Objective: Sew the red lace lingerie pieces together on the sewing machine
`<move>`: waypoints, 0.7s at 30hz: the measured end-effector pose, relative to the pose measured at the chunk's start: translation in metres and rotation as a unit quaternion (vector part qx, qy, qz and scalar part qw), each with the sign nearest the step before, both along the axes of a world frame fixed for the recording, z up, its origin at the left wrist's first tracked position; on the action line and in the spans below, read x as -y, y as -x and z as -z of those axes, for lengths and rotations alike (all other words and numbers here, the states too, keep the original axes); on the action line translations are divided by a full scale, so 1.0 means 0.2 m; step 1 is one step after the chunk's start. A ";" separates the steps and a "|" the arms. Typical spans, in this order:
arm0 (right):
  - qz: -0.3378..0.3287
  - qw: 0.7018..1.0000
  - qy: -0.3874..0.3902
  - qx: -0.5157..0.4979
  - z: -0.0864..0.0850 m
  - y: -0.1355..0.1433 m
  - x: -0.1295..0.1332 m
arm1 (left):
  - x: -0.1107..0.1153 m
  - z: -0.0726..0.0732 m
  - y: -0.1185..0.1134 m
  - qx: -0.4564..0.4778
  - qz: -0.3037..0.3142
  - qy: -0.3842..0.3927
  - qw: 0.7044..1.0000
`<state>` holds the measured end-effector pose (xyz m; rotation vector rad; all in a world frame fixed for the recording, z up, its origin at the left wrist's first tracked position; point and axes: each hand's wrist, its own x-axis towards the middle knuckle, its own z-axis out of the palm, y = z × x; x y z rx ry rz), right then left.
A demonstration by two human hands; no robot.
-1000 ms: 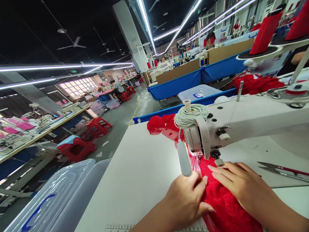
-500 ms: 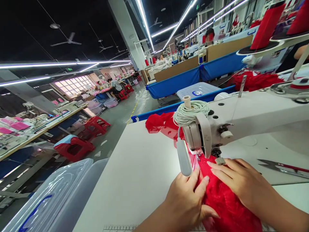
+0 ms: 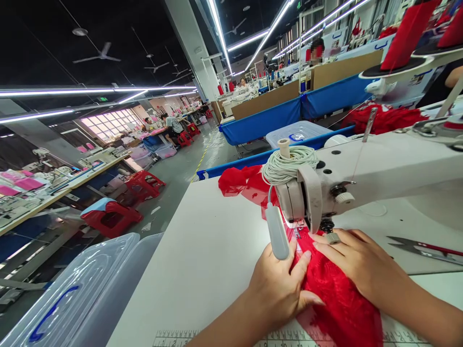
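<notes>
Red lace cloth (image 3: 338,289) with a sheer part runs under the presser foot (image 3: 297,233) of a white sewing machine (image 3: 388,166). My left hand (image 3: 277,282) lies on its left edge just in front of the foot, fingers spread and the thumb apart. On the cloth's right side rests my right hand (image 3: 356,260), its fingers stretched out flat and the tips close to the foot, partly behind a knob. A small lamp (image 3: 278,232) hangs over the left fingertips. More red cloth (image 3: 240,182) lies bunched behind the machine head.
Thread snips (image 3: 427,249) lie right of my right hand. A printed ruler (image 3: 173,336) follows the table's front edge. Clear plastic bins (image 3: 90,289) stand at the left. Red thread cones (image 3: 408,36) rise at upper right. Red stools (image 3: 112,219) line the aisle; people sit farther back.
The red cloth has slid forward toward the presser foot, and more of the ruler shows near its front end. Both hands keep nearly the same pose on it. The view has shifted slightly.
</notes>
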<state>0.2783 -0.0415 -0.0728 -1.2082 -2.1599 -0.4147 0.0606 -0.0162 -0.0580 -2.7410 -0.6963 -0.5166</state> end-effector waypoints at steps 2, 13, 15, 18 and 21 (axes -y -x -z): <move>0.002 1.000 0.002 0.004 0.00 0.00 -0.01 | 0.00 0.00 0.00 -0.003 -0.009 -0.004 1.000; -0.100 0.994 0.012 -0.039 -0.01 -0.02 0.00 | -0.02 -0.01 0.01 0.005 0.065 0.030 0.997; -0.107 0.993 0.009 -0.049 0.00 -0.02 0.00 | -0.01 -0.02 0.01 -0.012 0.045 0.042 0.998; -0.098 0.994 0.009 -0.048 0.02 -0.02 0.01 | 0.00 -0.04 0.00 -0.021 0.029 0.065 0.997; -0.088 0.995 0.001 -0.047 0.04 -0.02 0.01 | 0.01 -0.04 0.00 -0.014 0.040 0.063 0.997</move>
